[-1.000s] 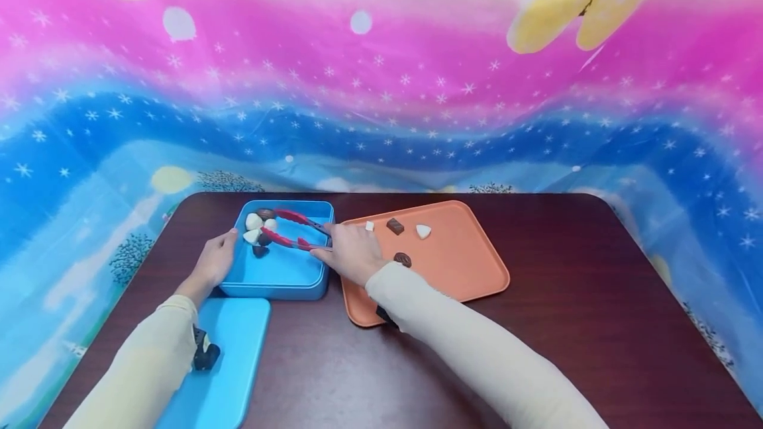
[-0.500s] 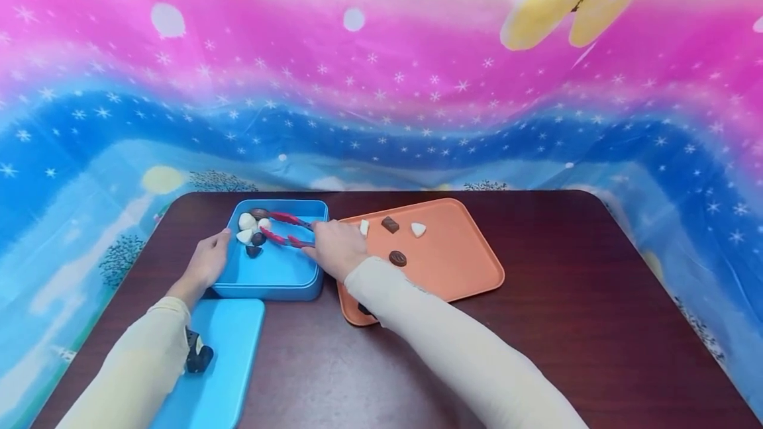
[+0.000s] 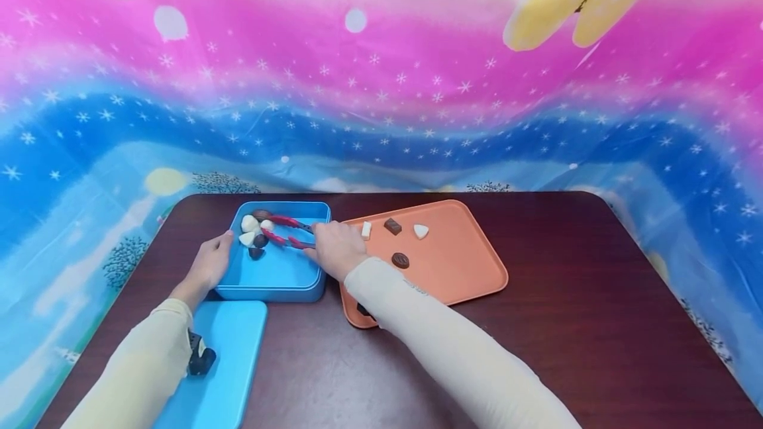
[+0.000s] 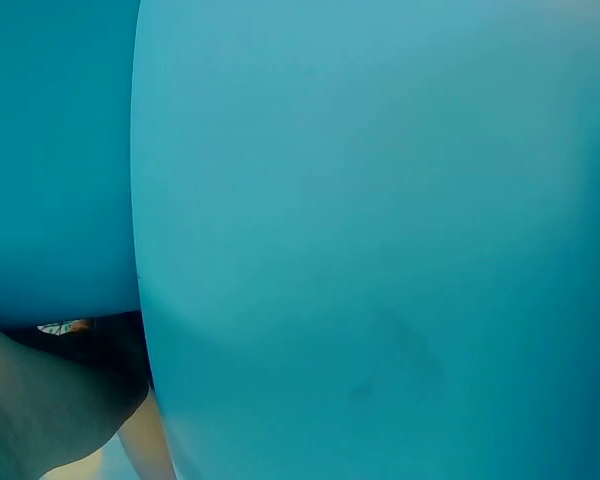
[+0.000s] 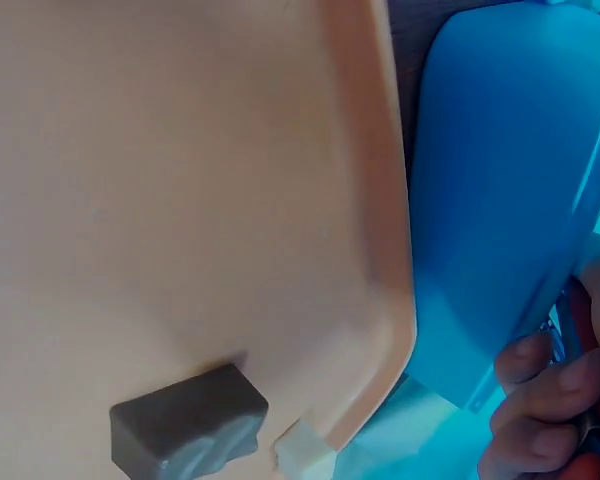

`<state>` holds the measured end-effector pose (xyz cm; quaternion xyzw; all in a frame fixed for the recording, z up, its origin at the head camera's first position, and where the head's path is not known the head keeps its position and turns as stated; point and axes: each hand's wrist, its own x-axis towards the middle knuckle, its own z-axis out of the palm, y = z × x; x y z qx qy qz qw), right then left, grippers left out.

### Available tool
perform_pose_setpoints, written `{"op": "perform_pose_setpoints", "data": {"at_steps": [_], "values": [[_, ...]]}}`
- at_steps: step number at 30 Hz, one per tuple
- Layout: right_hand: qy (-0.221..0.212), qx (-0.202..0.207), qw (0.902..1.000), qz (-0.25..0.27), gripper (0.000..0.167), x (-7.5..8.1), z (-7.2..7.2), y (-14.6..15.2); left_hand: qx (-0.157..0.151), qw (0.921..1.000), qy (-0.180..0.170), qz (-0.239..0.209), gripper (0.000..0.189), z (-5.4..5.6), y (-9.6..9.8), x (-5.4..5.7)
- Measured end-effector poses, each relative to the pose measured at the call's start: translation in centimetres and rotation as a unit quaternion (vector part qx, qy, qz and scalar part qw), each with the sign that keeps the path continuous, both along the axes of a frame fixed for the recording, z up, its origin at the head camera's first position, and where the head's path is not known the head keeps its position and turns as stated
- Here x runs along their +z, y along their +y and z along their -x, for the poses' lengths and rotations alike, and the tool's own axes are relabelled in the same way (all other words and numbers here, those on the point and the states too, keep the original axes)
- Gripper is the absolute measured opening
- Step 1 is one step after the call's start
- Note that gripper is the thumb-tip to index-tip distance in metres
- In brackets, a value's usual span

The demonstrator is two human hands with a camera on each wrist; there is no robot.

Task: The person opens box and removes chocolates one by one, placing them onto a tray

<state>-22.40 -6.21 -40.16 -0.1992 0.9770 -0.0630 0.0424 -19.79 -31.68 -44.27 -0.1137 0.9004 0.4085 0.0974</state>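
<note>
My right hand [image 3: 340, 250] grips a pair of red-tipped tongs [image 3: 288, 242], reaching leftward over the blue box [image 3: 306, 293]. The tong tips stand slightly apart around a white chocolate-like piece [image 3: 266, 225]. Crowded about them in the box's far left part are a brown piece [image 3: 261, 215], white pieces [image 3: 250, 223] and dark pieces [image 3: 256, 253]. My left hand [image 3: 210, 263] holds the box by its left side, thumb at the rim; its other fingers are mostly hidden. In the right wrist view, curled fingers [image 5: 555, 395] wrap the tongs' handle.
Right of the box lies an orange tray [image 3: 453, 263] bearing a brown block [image 3: 393, 226], a white bar [image 3: 366, 230], a white wedge [image 3: 420, 231] and a brown oval [image 3: 401, 260]. A blue lid [image 3: 232, 349] lies in front of the box, under the left forearm.
My right hand has shifted a little left with the tongs, and the gap between the tong tips has narrowed. More of the white bar on the tray shows. The left hand stays on the box.
</note>
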Motion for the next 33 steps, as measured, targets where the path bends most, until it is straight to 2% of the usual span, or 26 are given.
{"op": "perform_pose_setpoints", "data": {"at_steps": [11, 20, 23, 28, 33], "values": [[0.013, -0.003, 0.9998, 0.017, 0.046, -0.4, -0.3, 0.5, 0.002, 0.9999, -0.012, -0.004, 0.079, 0.1, 0.6, 0.3], [-0.003, 0.003, 0.9989, 0.046, 0.056, -0.7, -0.4, 1.5, 0.004, 0.9999, -0.009, -0.012, 0.077, 0.2, 0.6, 0.1], [-0.025, 0.0, 0.9969, 0.074, 0.059, -0.5, -0.7, 2.2, 0.003, 0.9998, -0.013, -0.014, 0.077, 0.2, 0.5, 0.1], [-0.032, 0.008, 0.9914, 0.127, 0.057, -0.1, -1.3, 3.5, 0.001, 0.9997, -0.018, -0.013, 0.077, 0.1, 0.3, 0.1], [-0.039, 0.011, 0.981, 0.19, 0.057, 0.1, -2.5, 4.6, 0.002, 0.9999, -0.014, -0.009, 0.078, 0.0, 0.0, 0.1]]}}
